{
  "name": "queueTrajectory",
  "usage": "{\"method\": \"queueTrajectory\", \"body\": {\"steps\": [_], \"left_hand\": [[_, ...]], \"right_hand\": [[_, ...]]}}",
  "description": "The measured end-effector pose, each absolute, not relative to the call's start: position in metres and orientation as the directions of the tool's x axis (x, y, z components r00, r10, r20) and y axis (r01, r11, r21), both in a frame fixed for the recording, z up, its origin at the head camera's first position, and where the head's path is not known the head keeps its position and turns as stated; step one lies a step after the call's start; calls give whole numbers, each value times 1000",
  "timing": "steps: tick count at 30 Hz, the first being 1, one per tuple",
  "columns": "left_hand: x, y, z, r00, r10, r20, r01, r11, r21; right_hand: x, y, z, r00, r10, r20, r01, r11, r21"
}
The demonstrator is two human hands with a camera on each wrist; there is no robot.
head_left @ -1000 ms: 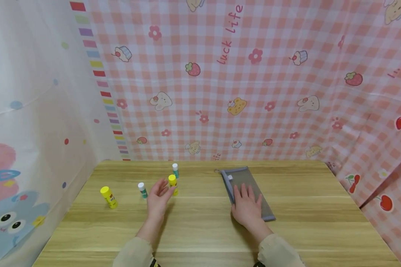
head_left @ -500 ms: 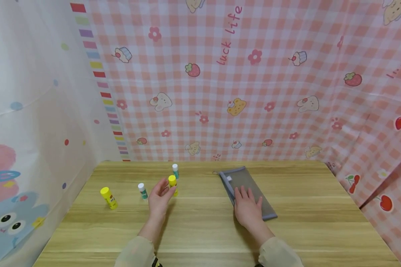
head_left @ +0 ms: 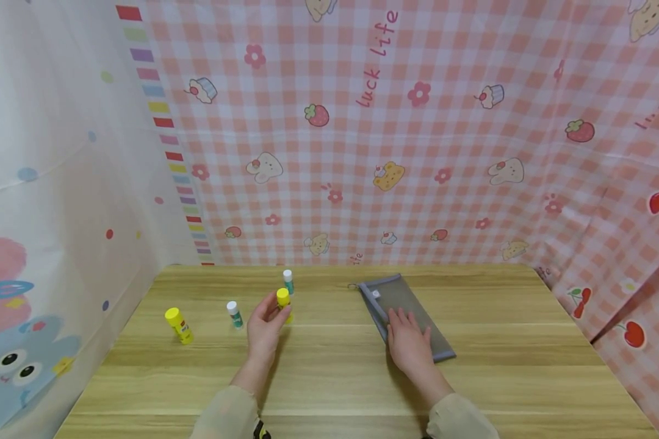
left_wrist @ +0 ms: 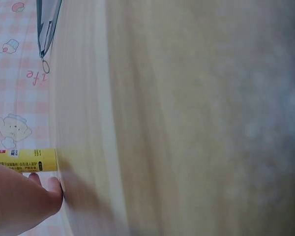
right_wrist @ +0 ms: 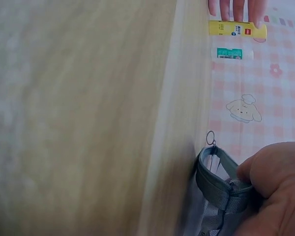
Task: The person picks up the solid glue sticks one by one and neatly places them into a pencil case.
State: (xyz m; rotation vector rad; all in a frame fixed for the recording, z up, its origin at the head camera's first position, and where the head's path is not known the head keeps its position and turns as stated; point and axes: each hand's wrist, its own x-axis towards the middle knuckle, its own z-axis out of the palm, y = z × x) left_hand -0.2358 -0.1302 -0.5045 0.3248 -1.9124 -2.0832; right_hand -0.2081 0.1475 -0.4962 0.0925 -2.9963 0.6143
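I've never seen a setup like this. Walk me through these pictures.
There is no machine: a person works with two bare hands, each one a grip. The wide picture comes from a camera worn on the head, looking forward and down. The smaller two come from cameras on the left and right wrists; in them the scene looks turned sideways.

On the table stand a leftmost yellow glue stick, a nearer green stick and a farther green stick, both white-capped. The left grip curls around another yellow glue stick; the right grip rests on a gray pouch.
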Motion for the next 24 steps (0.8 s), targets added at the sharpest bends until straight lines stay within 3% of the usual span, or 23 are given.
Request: {"method": "queueTrajectory", "body": {"steps": [24], "left_hand": [[-242,-124,-510,-913,-407,9,17,-16,1000]], "right_hand": [[-203,148,-492,-993,-28,112,-77,884,-462]]}}
